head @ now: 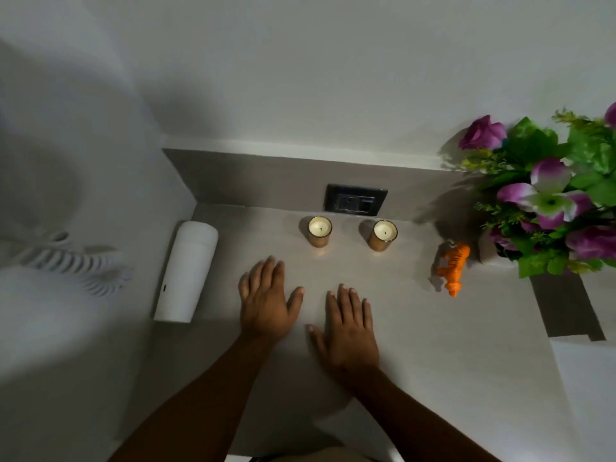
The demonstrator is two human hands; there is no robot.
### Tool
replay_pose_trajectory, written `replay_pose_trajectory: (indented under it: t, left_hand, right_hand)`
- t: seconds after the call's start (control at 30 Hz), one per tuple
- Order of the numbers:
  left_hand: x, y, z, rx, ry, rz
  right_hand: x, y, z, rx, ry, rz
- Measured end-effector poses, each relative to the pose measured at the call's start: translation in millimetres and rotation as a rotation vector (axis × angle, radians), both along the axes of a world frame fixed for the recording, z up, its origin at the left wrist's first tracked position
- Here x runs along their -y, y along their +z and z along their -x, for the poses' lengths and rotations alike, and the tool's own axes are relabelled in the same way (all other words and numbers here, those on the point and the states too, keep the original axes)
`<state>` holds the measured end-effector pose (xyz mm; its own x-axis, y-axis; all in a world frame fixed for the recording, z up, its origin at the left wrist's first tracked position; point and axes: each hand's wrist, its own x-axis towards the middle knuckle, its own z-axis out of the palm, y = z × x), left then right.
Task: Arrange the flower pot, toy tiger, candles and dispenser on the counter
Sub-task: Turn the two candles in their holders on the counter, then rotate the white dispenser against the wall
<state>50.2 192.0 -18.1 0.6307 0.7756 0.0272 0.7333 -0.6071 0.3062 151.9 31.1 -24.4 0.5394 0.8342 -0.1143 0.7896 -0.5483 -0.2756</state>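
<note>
The left hand (266, 301) is lying flat and spread, palm down, on the counter (416, 345), grasping nothing. The right hand (346, 331) is lying the same way just beside it, fingers stretched toward the back edge, also empty. Both are resting near the middle of the counter, closer to its front edge than the things behind them.

Two candles in gold-coloured holders are standing upright near the back edge, below a dark wall socket (356, 200). The left candle (319, 231) is sitting just beyond the left hand's fingertips but apart from them; the right candle (383, 235) is standing to its right with a clear gap between the two. Their wicks are showing no flame.

A white dispenser (186, 271) is standing along the left edge of the counter, against the side wall, well apart from the left hand.

An orange toy tiger (453, 266) is standing toward the right edge, just beside the flower pot (488, 248). The pot is sitting in the back right corner, its pale body mostly covered by purple flowers (546, 195) and green leaves that are spreading out over the right edge.
</note>
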Motion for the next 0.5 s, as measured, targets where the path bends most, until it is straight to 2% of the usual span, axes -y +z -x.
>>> replay_pose_trajectory:
  t: [0.17, 0.3, 0.4, 0.5]
  left_hand:
    - [9.5, -4.9, 37.6, -0.154, -0.014, 0.043]
    - [15.6, 8.4, 42.4, -0.165, 0.0, 0.057]
    - [16.0, 23.4, 60.6, -0.094, 0.079, -0.095]
    - [6.2, 37.5, 87.2, -0.103, 0.218, -0.181]
  right_hand:
    - [0.1, 0.9, 4.3, 0.018, 0.064, 0.085]
    - [1.9, 2.5, 3.4, 0.029, 0.068, 0.132]
    - [1.5, 3.5, 2.4, 0.023, 0.065, 0.126]
    - [2.1, 4.4, 1.9, 0.037, 0.064, 0.082]
